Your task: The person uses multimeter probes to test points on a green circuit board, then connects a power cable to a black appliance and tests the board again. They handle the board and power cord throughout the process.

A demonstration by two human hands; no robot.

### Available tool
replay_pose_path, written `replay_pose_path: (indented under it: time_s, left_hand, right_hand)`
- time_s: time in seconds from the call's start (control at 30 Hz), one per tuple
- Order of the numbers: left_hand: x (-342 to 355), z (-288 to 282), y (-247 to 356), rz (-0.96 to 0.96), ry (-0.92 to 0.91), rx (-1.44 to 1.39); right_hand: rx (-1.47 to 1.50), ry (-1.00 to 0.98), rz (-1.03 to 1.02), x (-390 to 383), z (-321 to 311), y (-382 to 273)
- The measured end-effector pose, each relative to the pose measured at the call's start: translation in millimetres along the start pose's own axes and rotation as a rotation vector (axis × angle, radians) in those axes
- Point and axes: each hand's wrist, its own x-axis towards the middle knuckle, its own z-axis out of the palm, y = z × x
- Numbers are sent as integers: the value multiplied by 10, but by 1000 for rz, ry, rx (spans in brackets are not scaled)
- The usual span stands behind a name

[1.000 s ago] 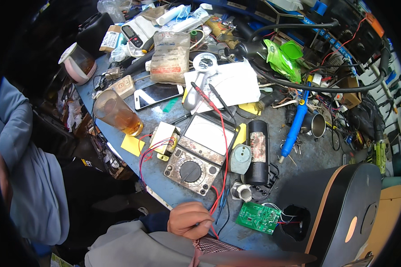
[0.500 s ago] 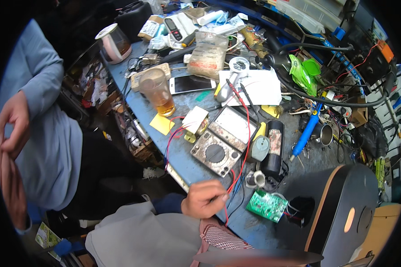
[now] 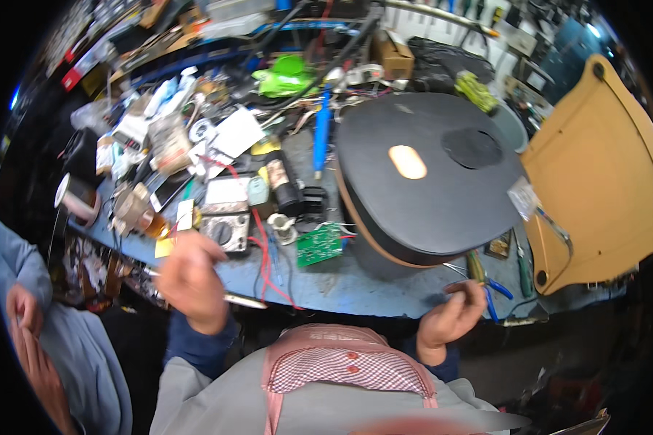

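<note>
My left hand [image 3: 192, 284] is raised at the bench's front edge, beside the multimeter [image 3: 225, 232] with its red leads. Motion smears its fingers, so I cannot tell whether they hold anything. At the right, my right hand [image 3: 453, 319] is by the front edge, close to the blue-handled pliers [image 3: 497, 288]. Its fingers curl in toward the thumb, and anything between them is hidden. Between the hands, a green circuit board [image 3: 319, 245] lies on the bench, wired to a large black rounded appliance [image 3: 421, 181] with a copper-coloured band.
A tan panel [image 3: 595, 181] leans at the right. A blue soldering iron [image 3: 322, 134] and a black cylinder [image 3: 281, 181] stand behind the board. Further left are a glass of amber liquid [image 3: 152, 221], a kettle [image 3: 80, 199] and clutter. Another person's hands [image 3: 33, 333] are clasped at far left.
My view has swung right, bringing the whole black appliance, tan panel and pliers into sight. My right hand has come into view. My left hand, earlier loosely closed near the front edge, is now blurred.
</note>
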Motion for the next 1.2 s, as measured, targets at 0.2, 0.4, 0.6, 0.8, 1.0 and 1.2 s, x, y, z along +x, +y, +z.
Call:
replay_pose_path:
  time_s: [0.2,0.4,0.6,0.8,1.0,1.2]
  left_hand:
    - [1933,1428,-546,-336,-590,-88]
    - [2530,2962,-1475,-391,-1185,151]
    - [2182,4197,-1858,-349,-1401,43]
    - [2061,4869,-2521,106,-1256,181]
    - [2086,4547,-2258,24,-1328,115]
    - [2384,3590,-1344,-450,-1408,53]
  right_hand:
    - [-209,-317,-226,-50,-146,-85]
    - [-65,-375,-190,85,-166,-91]
    - [-45,-414,-83,178,-221,-4]
    - [-37,-474,-39,147,-255,30]
    - [-7,-438,-50,134,-211,-2]
    - [1,-420,-60,157,-147,-98]
